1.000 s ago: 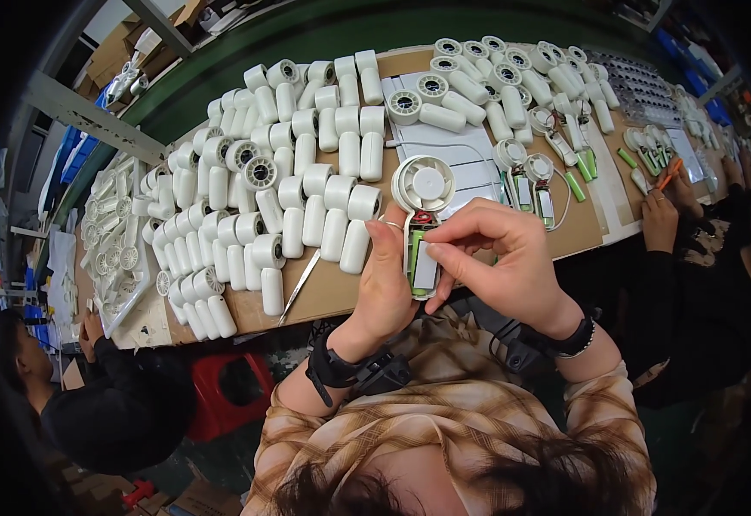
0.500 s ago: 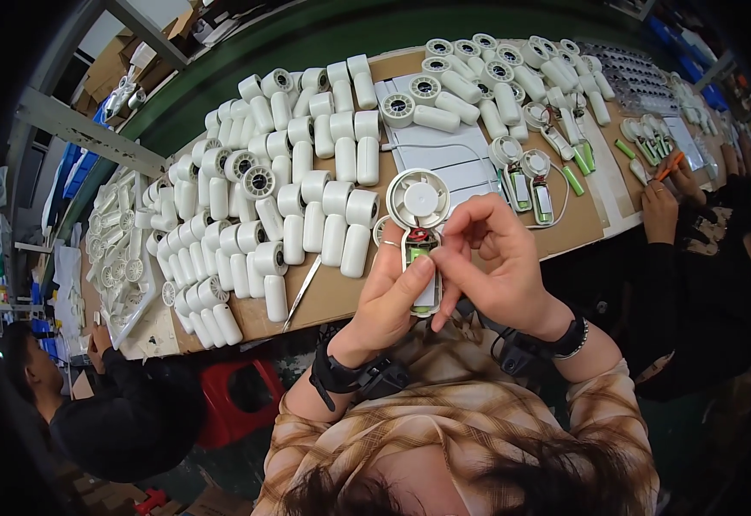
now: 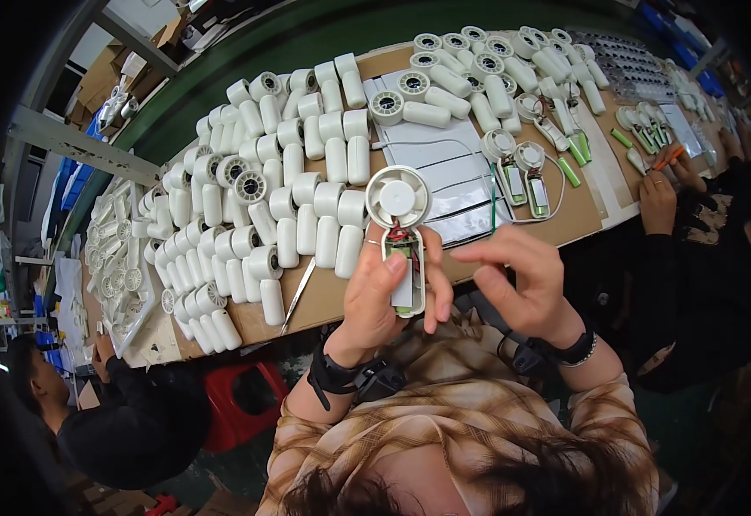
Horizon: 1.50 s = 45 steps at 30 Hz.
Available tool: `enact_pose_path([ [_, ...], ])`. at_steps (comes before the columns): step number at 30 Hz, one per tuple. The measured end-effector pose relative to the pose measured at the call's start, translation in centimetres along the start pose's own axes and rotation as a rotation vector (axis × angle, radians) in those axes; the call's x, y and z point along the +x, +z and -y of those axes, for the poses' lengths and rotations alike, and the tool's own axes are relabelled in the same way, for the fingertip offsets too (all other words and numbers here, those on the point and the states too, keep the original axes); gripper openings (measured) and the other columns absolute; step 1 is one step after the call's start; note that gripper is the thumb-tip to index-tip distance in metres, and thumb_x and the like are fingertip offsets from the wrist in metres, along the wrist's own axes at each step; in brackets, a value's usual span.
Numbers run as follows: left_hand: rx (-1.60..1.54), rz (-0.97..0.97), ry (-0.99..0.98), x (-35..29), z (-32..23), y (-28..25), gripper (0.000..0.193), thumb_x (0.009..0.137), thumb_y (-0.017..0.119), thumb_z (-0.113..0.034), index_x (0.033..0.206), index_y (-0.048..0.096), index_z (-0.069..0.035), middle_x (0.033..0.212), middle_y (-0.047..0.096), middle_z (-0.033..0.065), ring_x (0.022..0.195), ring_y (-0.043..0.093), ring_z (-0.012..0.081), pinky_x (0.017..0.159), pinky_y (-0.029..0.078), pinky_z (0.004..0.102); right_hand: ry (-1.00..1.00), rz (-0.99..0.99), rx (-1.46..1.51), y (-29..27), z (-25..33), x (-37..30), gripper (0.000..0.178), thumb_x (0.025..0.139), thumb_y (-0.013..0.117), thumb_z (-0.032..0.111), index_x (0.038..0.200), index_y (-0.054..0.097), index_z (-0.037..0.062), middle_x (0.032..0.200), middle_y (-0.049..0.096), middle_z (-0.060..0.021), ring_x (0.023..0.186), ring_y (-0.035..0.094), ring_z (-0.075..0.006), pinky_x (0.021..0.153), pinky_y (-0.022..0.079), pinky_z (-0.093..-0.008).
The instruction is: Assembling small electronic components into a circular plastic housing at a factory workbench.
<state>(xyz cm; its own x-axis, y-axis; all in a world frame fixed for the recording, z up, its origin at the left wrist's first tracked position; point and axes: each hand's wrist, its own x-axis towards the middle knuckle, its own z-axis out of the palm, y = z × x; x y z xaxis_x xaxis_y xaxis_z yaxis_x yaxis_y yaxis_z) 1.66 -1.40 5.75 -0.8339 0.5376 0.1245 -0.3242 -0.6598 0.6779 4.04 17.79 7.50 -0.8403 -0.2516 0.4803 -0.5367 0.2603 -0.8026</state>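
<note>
A white handheld fan (image 3: 397,199) with its handle shell uncovered rests in my left hand (image 3: 369,301), whose fingers wrap the handle from behind. My left thumb presses on the parts inside, where a green circuit board, red wires and a battery cell (image 3: 403,288) with a pale label show. To the right, apart from the fan, hovers my right hand (image 3: 526,279); its fingers are bent but spread, and nothing shows in them. Two more uncovered fans (image 3: 513,176) lie beyond it on the table, beside a loose green cell (image 3: 569,172).
Rows of closed white fans (image 3: 281,202) cover the table to the left. Metal tweezers (image 3: 299,294) lie near the front edge. White sheets (image 3: 431,159) with a white cable sit ahead. Co-workers sit at both sides, and a red stool (image 3: 242,404) stands lower left.
My right hand has let go of the fan and moved away to the right, its fingers opening. The fan, still in my left hand, has shifted slightly left.
</note>
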Motion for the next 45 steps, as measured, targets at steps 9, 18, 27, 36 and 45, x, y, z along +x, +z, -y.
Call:
enact_pose_path([
  [9,0.090,-0.061,0.040,-0.1,0.3,0.2,0.054,0.095,0.044,-0.024,0.139,0.017,-0.009,0.103,0.045,0.0150,0.056,0.057,0.0228,0.039,0.046,0.0257,-0.230,0.061,-0.311,1.3,1.0,0.1,0.044,0.078,0.071,0.015,0.118,0.063,-0.0010,0.058,0.049,-0.0045,0.046,0.046,-0.0188,0.044,0.036,-0.0286],
  [18,0.269,-0.173,0.071,-0.3,0.2,0.4,0.059,0.091,0.046,-0.028,0.139,0.019,-0.009,0.085,0.051,0.0148,0.044,0.046,0.0159,0.035,0.038,0.0245,-0.251,0.104,-0.410,1.7,1.9,-0.3,0.050,0.075,0.073,0.016,0.121,0.061,-0.0012,0.061,0.054,-0.0018,0.047,0.051,-0.0176,0.043,0.039,-0.0299],
  [27,0.458,-0.206,0.221,-0.3,0.3,0.5,0.061,0.089,0.048,-0.029,0.139,0.020,-0.010,0.077,0.052,0.0137,0.043,0.044,0.0145,0.034,0.036,0.0242,0.112,0.459,0.142,0.6,2.1,-0.7,0.074,0.081,0.070,0.012,0.144,0.033,-0.0020,0.056,0.057,-0.0035,0.042,0.050,-0.0142,0.044,0.039,-0.0260],
  [36,0.399,-0.300,0.310,0.1,0.8,1.9,0.056,0.087,0.050,-0.033,0.133,0.028,-0.007,0.072,0.047,0.0113,0.039,0.039,0.0147,0.031,0.033,0.0240,0.284,0.661,0.488,-0.7,2.5,-0.4,0.092,0.085,0.067,0.010,0.150,0.003,-0.0001,0.053,0.055,-0.0042,0.040,0.047,-0.0117,0.044,0.036,-0.0243],
  [45,0.432,-0.295,0.303,-0.1,0.8,1.6,0.057,0.087,0.050,-0.034,0.133,0.029,-0.007,0.073,0.047,0.0114,0.040,0.040,0.0153,0.031,0.034,0.0241,0.306,0.661,0.480,-0.7,2.4,0.1,0.092,0.084,0.069,0.011,0.150,0.005,0.0004,0.051,0.053,-0.0033,0.039,0.045,-0.0109,0.044,0.035,-0.0234],
])
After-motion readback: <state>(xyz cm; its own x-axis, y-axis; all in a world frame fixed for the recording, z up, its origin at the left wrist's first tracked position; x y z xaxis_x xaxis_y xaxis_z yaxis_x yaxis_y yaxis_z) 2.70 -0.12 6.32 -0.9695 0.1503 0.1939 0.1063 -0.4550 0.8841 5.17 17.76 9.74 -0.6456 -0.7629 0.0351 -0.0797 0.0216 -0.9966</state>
